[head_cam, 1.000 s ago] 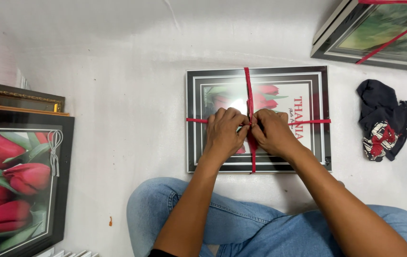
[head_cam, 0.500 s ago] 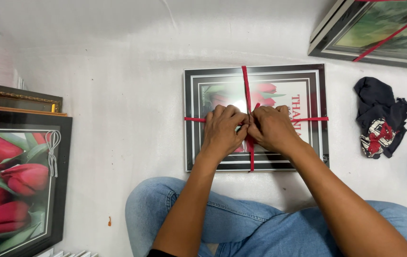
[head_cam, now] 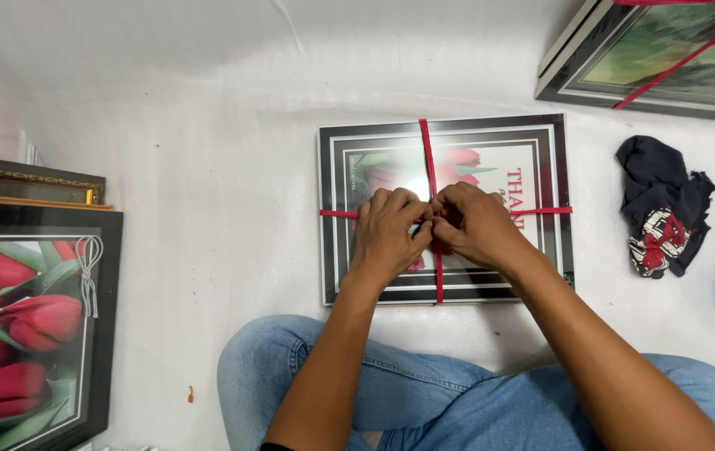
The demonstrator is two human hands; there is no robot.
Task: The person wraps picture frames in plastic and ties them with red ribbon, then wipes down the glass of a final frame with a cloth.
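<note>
Pinching red ribbon [head_cam: 427,146] at its crossing: left hand [head_cam: 391,230], right hand [head_cam: 476,225], both grips clamped on it; beneath, black-framed tulip picture [head_cam: 449,134] on white floor [head_cam: 207,150].

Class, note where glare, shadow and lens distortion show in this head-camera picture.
Head view: white glare on the glass of the black-framed tulip picture, just above the left hand and right hand; soft shadow under the forearms; frame edges bow slightly; sharp focus throughout.

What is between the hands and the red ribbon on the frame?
Nothing visible. The left hand and right hand both rest on the red ribbon where its bands cross on the frame, fingers pinching it there.
</note>
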